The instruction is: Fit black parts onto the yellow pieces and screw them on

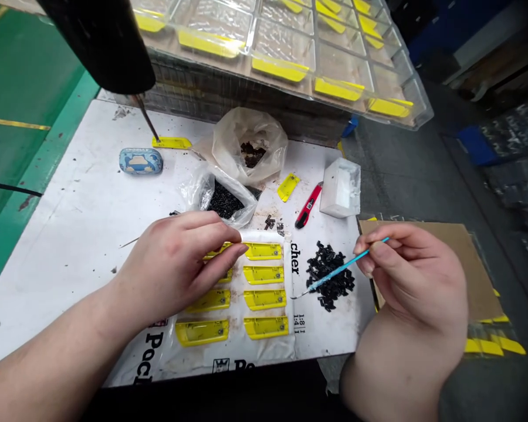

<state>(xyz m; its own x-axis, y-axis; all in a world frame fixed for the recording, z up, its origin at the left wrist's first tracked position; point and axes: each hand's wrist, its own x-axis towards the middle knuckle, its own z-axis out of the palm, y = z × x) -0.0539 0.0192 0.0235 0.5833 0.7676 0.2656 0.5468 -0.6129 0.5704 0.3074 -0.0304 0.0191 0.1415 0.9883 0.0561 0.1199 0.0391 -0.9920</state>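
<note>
My right hand pinches a thin blue paintbrush between thumb and fingers, its fine tip pointing down and left. Below the brush lies a heap of small black plastic pieces. My left hand hovers over the left column of yellow plastic parts, thumb and index finger pressed together; whatever they hold, if anything, is too small to make out. A right column of similar yellow parts lies on the white printed sheet. My left hand hides some of the left column.
Behind stand a bag of black granules and a bag with brown matter. A red utility knife lies beside a white block. A black tool hangs above at left. A clear compartment tray overhangs the back.
</note>
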